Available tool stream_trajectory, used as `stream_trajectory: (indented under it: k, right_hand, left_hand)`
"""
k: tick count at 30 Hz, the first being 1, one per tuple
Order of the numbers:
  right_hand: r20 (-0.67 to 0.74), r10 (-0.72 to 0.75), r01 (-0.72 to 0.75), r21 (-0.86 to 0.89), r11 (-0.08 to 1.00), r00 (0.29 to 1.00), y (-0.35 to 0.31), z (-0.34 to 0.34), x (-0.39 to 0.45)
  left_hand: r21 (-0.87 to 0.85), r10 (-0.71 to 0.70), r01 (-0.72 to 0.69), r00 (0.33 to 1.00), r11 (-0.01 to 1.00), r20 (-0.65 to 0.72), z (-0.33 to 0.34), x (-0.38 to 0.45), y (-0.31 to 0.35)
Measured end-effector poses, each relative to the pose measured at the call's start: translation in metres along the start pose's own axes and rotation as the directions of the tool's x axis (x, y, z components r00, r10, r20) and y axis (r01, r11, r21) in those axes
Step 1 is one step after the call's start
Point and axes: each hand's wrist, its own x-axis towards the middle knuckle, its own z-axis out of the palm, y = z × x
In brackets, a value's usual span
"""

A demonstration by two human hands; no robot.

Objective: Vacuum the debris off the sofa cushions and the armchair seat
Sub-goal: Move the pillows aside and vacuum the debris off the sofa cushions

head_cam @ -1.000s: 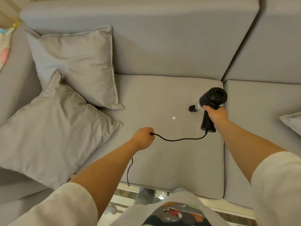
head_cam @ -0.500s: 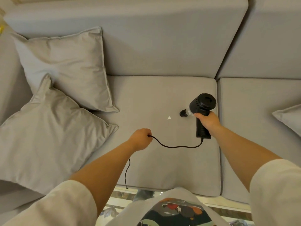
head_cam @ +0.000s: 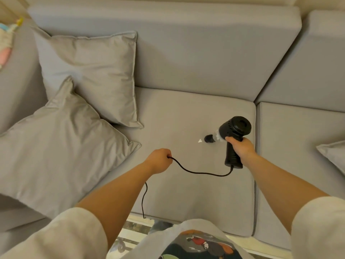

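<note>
My right hand [head_cam: 241, 149] grips the handle of a black handheld vacuum [head_cam: 234, 128]. Its nozzle [head_cam: 209, 138] points left and down at the grey sofa seat cushion [head_cam: 177, 113]. A small white scrap of debris [head_cam: 200, 140] lies on the cushion just left of the nozzle tip. My left hand [head_cam: 159, 160] is closed around the vacuum's black cord [head_cam: 197, 172], which sags across the cushion from the handle's base and then hangs down past the sofa's front edge.
Two grey throw pillows [head_cam: 89, 71] [head_cam: 56, 144] lean at the sofa's left end. A second seat cushion [head_cam: 298, 146] adjoins on the right, with another pillow's corner [head_cam: 334, 156] on it. Patterned floor [head_cam: 134, 232] shows below the sofa front.
The vacuum nozzle has moved left across the cushion and now sits right beside the white scrap. My left hand keeps its hold on the cord.
</note>
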Motion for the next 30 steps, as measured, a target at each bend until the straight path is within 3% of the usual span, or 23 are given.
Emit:
stream_trajectory:
  k: [6, 19, 30]
  right_hand:
    - [0.000, 0.024, -0.024, 0.047, 0.999, 1.000, -0.007, 0.033, -0.005]
    - [-0.047, 0.057, -0.055, 0.048, 0.997, 0.997, -0.008, 0.081, -0.024]
    - [0.044, -0.059, 0.058, 0.009, 0.998, 0.997, -0.048, 0.159, -0.028]
  left_hand:
    - [-0.068, -0.067, 0.063, 0.996, 0.996, -0.051, -0.005, -0.010, -0.038]
    - [-0.084, -0.037, 0.032, 0.997, 0.996, -0.066, -0.026, -0.010, -0.080]
    - [-0.117, -0.072, 0.064, 0.995, 0.991, -0.063, -0.063, -0.003, -0.146]
